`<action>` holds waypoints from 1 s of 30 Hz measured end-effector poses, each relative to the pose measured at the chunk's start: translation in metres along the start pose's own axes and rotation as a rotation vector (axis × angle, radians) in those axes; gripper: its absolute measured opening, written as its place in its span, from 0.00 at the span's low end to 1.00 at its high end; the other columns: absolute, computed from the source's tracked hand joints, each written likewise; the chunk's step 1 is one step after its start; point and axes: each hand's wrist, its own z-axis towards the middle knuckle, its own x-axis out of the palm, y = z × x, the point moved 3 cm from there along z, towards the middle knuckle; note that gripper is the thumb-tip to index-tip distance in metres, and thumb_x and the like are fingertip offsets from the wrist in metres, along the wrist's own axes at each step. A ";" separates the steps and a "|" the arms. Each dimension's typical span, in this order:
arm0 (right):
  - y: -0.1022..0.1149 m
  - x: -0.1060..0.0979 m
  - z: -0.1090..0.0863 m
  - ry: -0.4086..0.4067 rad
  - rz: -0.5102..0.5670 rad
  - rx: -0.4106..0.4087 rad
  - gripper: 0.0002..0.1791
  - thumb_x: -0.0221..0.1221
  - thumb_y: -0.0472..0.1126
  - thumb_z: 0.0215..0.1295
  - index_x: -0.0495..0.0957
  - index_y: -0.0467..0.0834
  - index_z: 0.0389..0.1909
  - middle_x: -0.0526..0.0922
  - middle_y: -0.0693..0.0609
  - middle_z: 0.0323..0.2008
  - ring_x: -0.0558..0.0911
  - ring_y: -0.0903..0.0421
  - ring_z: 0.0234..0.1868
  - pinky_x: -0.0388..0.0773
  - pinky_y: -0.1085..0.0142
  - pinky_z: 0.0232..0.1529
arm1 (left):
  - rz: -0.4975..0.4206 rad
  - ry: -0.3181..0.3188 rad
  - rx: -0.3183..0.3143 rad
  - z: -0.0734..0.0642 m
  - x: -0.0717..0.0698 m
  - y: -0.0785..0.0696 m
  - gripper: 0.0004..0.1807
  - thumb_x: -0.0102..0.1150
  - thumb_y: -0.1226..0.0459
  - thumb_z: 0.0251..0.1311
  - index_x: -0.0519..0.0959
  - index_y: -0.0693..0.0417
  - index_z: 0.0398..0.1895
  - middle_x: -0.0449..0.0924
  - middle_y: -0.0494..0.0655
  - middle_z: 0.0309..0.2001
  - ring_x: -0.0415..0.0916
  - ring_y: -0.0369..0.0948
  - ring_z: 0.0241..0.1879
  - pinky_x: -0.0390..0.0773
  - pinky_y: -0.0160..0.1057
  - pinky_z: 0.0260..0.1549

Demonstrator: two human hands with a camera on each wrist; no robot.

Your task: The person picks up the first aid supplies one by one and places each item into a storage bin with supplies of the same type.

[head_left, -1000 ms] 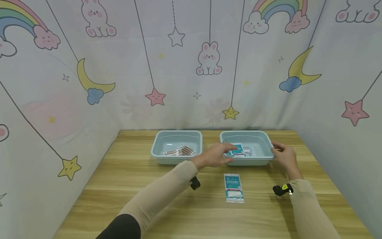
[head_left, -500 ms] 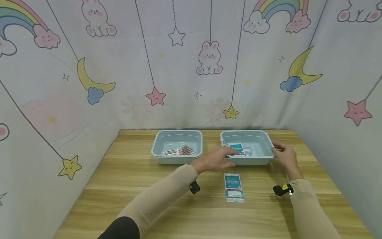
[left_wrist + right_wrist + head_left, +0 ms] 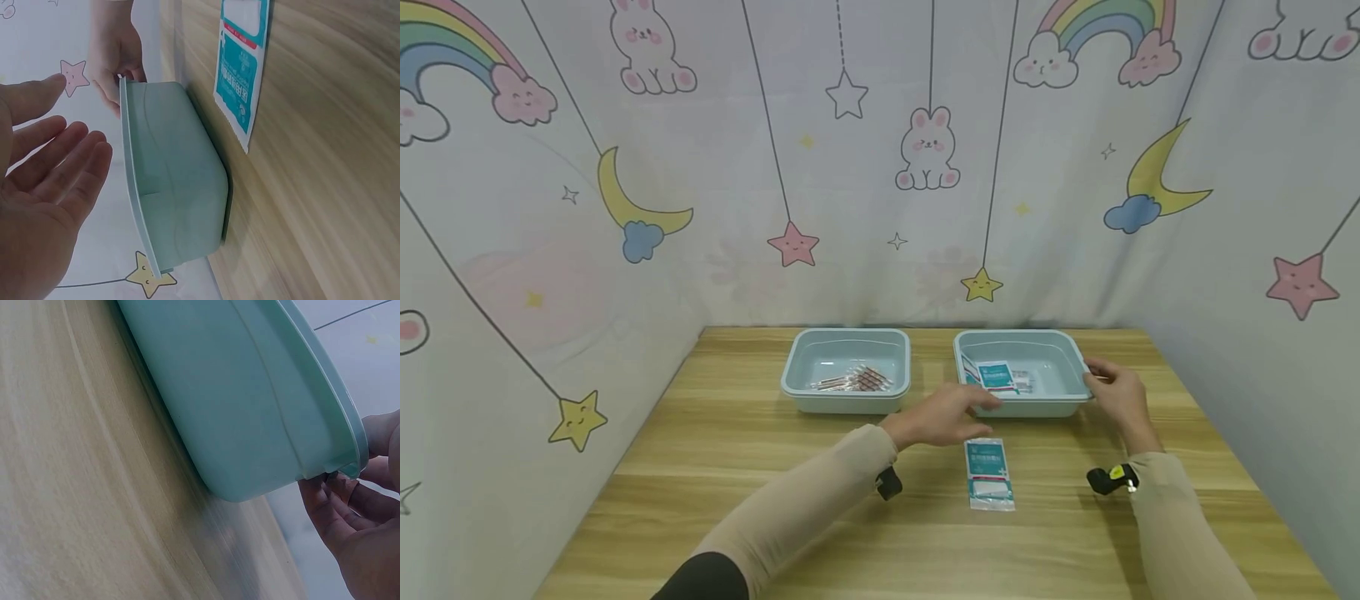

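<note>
My right hand (image 3: 1117, 398) pinches the right rim of the right pale blue plastic tray (image 3: 1030, 408), thumb on top and fingertips under the lip in the right wrist view. Just in front of this tray's left front corner is my left hand (image 3: 942, 414), fingers spread loosely, nothing in them. Inside lies a teal-and-white sealed packet (image 3: 997, 376). Another such packet (image 3: 970, 371) leans against the left wall, and a pale clear-wrapped piece (image 3: 1022, 381) lies at the right. On the table in front, a separate teal-and-white packet (image 3: 989, 475) lies flat.
To the left stands a matching pale blue tray (image 3: 842, 403) with several thin brown-and-clear sticks (image 3: 865, 379) in it. Both trays sit on a wood-grain table (image 3: 737, 433) near its back edge, close to a printed cloth wall (image 3: 850, 275).
My left hand has drawn back from over the right tray toward its front, uncovering the packet that leans on the left wall. My right hand has stayed on the rim.
</note>
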 end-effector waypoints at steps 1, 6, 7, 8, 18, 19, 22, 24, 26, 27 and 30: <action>0.000 0.000 0.000 0.001 0.000 0.001 0.23 0.53 0.42 0.70 0.74 0.36 0.62 0.79 0.34 0.55 0.78 0.44 0.53 0.70 0.83 0.30 | -0.005 0.003 -0.002 0.000 0.001 0.000 0.23 0.61 0.57 0.65 0.77 0.56 0.61 0.78 0.45 0.60 0.75 0.37 0.60 0.71 0.29 0.59; -0.002 0.001 0.000 0.002 0.003 0.006 0.23 0.53 0.43 0.70 0.74 0.36 0.62 0.79 0.34 0.55 0.78 0.43 0.54 0.69 0.83 0.30 | -0.014 0.013 0.002 -0.001 0.008 0.003 0.23 0.62 0.56 0.64 0.77 0.56 0.60 0.79 0.44 0.59 0.74 0.34 0.60 0.70 0.28 0.60; -0.002 0.001 0.001 0.001 0.001 0.008 0.23 0.53 0.43 0.70 0.74 0.36 0.62 0.79 0.34 0.55 0.78 0.43 0.54 0.69 0.83 0.30 | -0.011 0.013 0.004 0.000 0.009 0.004 0.23 0.62 0.56 0.64 0.77 0.55 0.60 0.80 0.44 0.58 0.75 0.34 0.59 0.70 0.27 0.59; -0.002 0.001 0.001 0.002 0.001 0.009 0.23 0.53 0.43 0.70 0.74 0.36 0.62 0.79 0.34 0.55 0.78 0.43 0.54 0.69 0.83 0.30 | -0.008 0.012 0.009 0.000 0.010 0.004 0.23 0.62 0.56 0.64 0.78 0.55 0.60 0.80 0.44 0.58 0.75 0.34 0.58 0.71 0.27 0.58; -0.001 0.000 0.002 0.002 -0.003 0.014 0.23 0.54 0.42 0.69 0.74 0.36 0.62 0.79 0.34 0.55 0.78 0.43 0.53 0.69 0.83 0.30 | -0.025 0.058 0.028 0.000 0.019 0.011 0.23 0.62 0.58 0.65 0.76 0.56 0.61 0.79 0.44 0.59 0.75 0.33 0.57 0.75 0.23 0.49; -0.002 0.000 0.002 0.002 -0.004 0.015 0.23 0.54 0.42 0.69 0.74 0.36 0.62 0.79 0.34 0.55 0.78 0.43 0.53 0.69 0.83 0.30 | -0.023 0.066 0.034 0.000 0.019 0.011 0.23 0.61 0.58 0.65 0.76 0.56 0.61 0.78 0.45 0.60 0.75 0.33 0.58 0.75 0.22 0.49; -0.003 0.001 0.003 0.002 -0.006 0.013 0.23 0.54 0.42 0.69 0.74 0.36 0.61 0.79 0.34 0.55 0.78 0.43 0.53 0.69 0.83 0.30 | -0.027 0.082 0.039 0.000 0.020 0.011 0.23 0.61 0.59 0.65 0.76 0.57 0.61 0.78 0.45 0.60 0.74 0.34 0.59 0.74 0.20 0.48; -0.003 0.000 0.003 0.001 -0.008 0.011 0.23 0.54 0.42 0.69 0.75 0.36 0.61 0.79 0.34 0.55 0.78 0.42 0.53 0.69 0.83 0.30 | -0.038 0.086 0.034 0.000 0.020 0.010 0.23 0.62 0.60 0.65 0.76 0.57 0.61 0.78 0.46 0.60 0.74 0.35 0.59 0.74 0.20 0.48; -0.003 0.001 0.003 -0.001 -0.007 0.009 0.23 0.54 0.42 0.69 0.75 0.36 0.61 0.79 0.34 0.55 0.78 0.42 0.53 0.69 0.83 0.30 | -0.048 0.087 0.026 -0.001 0.020 0.010 0.23 0.62 0.60 0.64 0.76 0.57 0.61 0.78 0.46 0.60 0.74 0.35 0.59 0.74 0.21 0.48; -0.003 0.000 0.003 -0.003 -0.007 0.009 0.23 0.54 0.42 0.68 0.75 0.36 0.61 0.79 0.34 0.55 0.78 0.42 0.53 0.69 0.83 0.30 | -0.053 0.087 0.022 -0.001 0.021 0.010 0.23 0.62 0.60 0.64 0.76 0.57 0.61 0.78 0.45 0.60 0.74 0.34 0.59 0.75 0.21 0.48; -0.002 0.000 0.003 -0.006 -0.006 0.005 0.23 0.54 0.42 0.68 0.75 0.35 0.61 0.79 0.34 0.54 0.78 0.43 0.53 0.70 0.83 0.30 | -0.060 0.088 0.015 -0.001 0.023 0.011 0.22 0.62 0.60 0.64 0.76 0.56 0.61 0.79 0.45 0.59 0.75 0.34 0.58 0.76 0.24 0.48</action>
